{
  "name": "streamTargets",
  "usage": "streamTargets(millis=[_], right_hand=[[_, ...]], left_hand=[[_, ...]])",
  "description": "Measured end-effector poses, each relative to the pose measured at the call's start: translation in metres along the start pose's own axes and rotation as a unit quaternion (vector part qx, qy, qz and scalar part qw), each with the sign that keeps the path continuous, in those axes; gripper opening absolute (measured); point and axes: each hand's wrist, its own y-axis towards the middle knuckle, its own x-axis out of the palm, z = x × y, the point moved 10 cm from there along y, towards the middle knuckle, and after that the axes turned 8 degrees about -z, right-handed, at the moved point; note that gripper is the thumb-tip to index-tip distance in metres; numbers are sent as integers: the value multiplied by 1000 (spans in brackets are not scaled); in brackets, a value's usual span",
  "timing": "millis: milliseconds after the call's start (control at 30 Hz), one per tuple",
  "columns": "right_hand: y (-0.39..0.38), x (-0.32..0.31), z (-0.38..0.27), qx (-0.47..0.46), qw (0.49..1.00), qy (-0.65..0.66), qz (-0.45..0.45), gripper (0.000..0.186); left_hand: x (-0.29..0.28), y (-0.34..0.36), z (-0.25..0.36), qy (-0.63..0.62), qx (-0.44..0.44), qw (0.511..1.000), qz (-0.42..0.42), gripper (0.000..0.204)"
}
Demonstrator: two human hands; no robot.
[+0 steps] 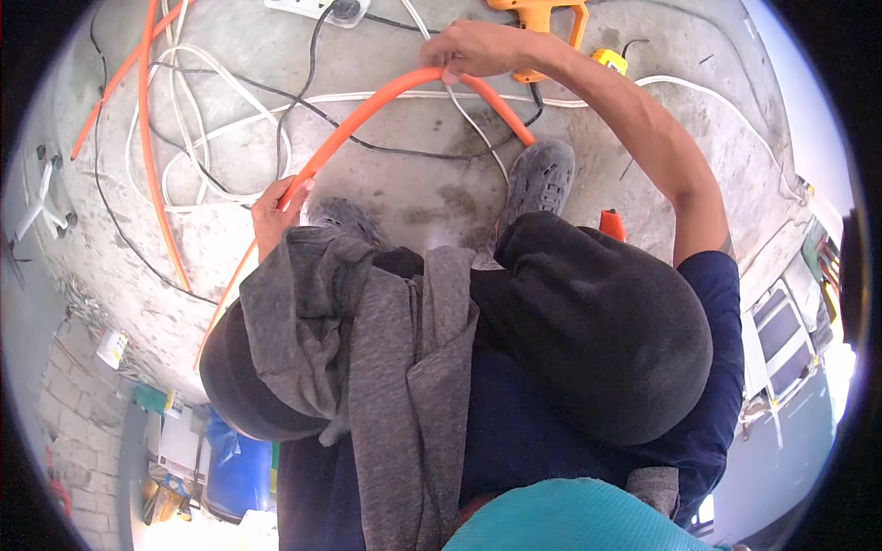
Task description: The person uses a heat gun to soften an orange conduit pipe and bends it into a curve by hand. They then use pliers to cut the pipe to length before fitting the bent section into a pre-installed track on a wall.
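A bendy orange pipe arches across the upper middle of the head view. My left hand is closed round it at the lower left, by my left foot. My right hand grips the top of the arch, where a thin white cable passes under it. Just beside that hand is a yellow-orange power tool, partly hidden by my arm, and a small yellow tool, perhaps a tape measure. Grey clogs are on my feet, below the pipe.
White and black cables loop over the concrete floor, with more orange pipes at the left. A white power strip lies at the top. An orange object sits by my right knee. A blue barrel stands at the lower left.
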Motion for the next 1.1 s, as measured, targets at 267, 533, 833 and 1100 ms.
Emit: streamTargets(millis=[267, 533, 833, 1100], right_hand=[[-9, 8, 25, 8, 998, 47, -26, 31], [-19, 1, 18, -5, 998, 52, 15, 37], [-82, -37, 21, 59, 969, 16, 239, 22], [-149, -7, 27, 121, 933, 119, 318, 24]], left_hand=[[3, -3, 1, -5, 13, 1000, 12, 30], [1, -5, 23, 28, -6, 1000, 8, 35], [-10, -11, 23, -36, -5, 999, 10, 31], [-9, -8, 18, 59, -26, 998, 11, 37]])
